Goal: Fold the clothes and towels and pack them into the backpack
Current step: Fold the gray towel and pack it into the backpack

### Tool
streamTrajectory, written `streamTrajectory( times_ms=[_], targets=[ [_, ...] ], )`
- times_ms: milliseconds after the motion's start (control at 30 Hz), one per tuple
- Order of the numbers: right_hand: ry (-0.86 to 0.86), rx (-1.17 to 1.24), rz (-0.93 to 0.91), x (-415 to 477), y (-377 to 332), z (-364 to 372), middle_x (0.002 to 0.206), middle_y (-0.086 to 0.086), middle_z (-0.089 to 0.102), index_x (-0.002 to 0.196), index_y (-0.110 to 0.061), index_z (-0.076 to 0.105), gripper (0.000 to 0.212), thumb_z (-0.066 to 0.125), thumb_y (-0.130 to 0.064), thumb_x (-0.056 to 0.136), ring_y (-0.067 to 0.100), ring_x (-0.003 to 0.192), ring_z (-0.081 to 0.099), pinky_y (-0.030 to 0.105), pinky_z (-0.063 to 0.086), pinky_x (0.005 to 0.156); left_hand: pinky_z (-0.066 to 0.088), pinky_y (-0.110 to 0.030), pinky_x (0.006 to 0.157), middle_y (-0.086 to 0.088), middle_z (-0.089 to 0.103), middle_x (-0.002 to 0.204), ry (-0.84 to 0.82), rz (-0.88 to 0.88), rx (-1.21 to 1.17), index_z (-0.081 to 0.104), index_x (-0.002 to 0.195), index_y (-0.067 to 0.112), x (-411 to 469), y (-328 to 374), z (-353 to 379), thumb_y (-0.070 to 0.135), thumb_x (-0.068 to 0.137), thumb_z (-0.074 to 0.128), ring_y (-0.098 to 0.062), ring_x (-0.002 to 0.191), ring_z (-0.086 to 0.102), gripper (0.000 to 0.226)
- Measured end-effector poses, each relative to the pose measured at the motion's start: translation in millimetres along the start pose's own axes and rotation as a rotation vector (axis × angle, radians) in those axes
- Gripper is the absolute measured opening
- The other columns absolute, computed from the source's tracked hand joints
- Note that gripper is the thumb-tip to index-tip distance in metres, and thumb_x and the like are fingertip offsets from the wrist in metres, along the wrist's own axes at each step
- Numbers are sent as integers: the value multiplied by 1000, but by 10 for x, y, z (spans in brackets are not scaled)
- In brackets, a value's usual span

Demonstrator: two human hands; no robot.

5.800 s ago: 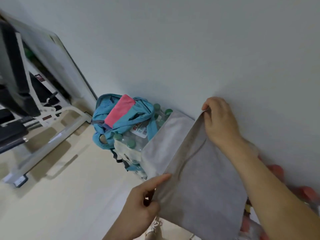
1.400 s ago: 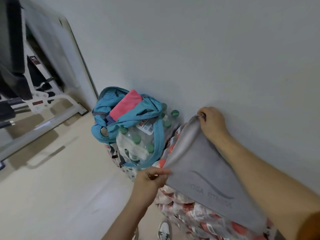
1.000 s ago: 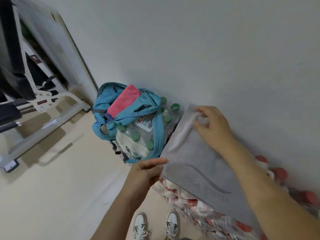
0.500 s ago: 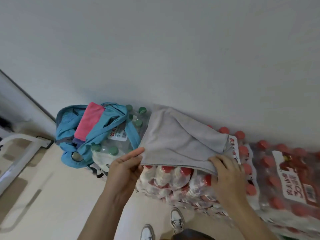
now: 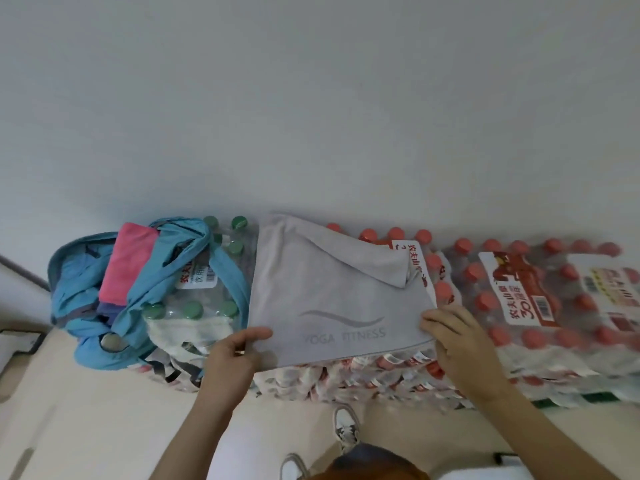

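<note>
Grey towel [image 5: 329, 299] pinched at its near corners by my left hand [image 5: 232, 355] and right hand [image 5: 460, 348]; I should square the edges before folding.

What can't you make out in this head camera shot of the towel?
Head view: backpack interior, covered by the pink cloth and its own fabric.
Head view: whatever lies beneath the grey towel, covered by it.
Head view: grip of the right hand, thumb hidden under it.
Head view: red-capped bottle pack label print, blurred.
</note>
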State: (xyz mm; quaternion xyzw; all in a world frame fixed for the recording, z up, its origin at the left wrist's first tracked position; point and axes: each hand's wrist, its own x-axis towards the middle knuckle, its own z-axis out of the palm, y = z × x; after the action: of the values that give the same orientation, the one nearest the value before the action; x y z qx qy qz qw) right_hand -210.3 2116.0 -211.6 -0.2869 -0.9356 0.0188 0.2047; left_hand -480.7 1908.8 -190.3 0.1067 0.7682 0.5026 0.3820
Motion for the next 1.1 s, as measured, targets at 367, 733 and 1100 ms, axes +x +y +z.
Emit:
streamTrajectory(
  times_ms=[367, 733, 1100],
  targets=[
    [-27, 123, 4, -131, 24, 10, 93, 2, 65, 82, -7, 72, 17, 55, -8, 79, 19, 104, 52, 27, 43, 91, 45, -25, 81, 1, 60, 113, -208, 884, 871, 67, 112, 20, 288, 953, 883, -2, 82, 53, -20, 96, 60, 40],
    [-259, 278, -3, 29, 203, -99, 94, -12, 58, 84, -23, 71, 15, 60, -19, 74, 8, 101, 50, 19, 47, 86, 44, -34, 80, -4, 47, 118, -778, 949, 1637, 61, 113, 33, 1075, 1694, 2268, 13, 89, 47, -29, 102, 54, 35],
    [-389, 312, -47, 51, 311, -177, 84, -17, 55, 77, -30, 68, 19, 49, -27, 75, 4, 99, 51, 17, 45, 79, 36, -32, 63, -4, 58, 108, -224, 1219, 1676, 60, 106, 15, 1208, 1927, 2611, 5, 86, 46, -26, 102, 56, 26]
  ],
)
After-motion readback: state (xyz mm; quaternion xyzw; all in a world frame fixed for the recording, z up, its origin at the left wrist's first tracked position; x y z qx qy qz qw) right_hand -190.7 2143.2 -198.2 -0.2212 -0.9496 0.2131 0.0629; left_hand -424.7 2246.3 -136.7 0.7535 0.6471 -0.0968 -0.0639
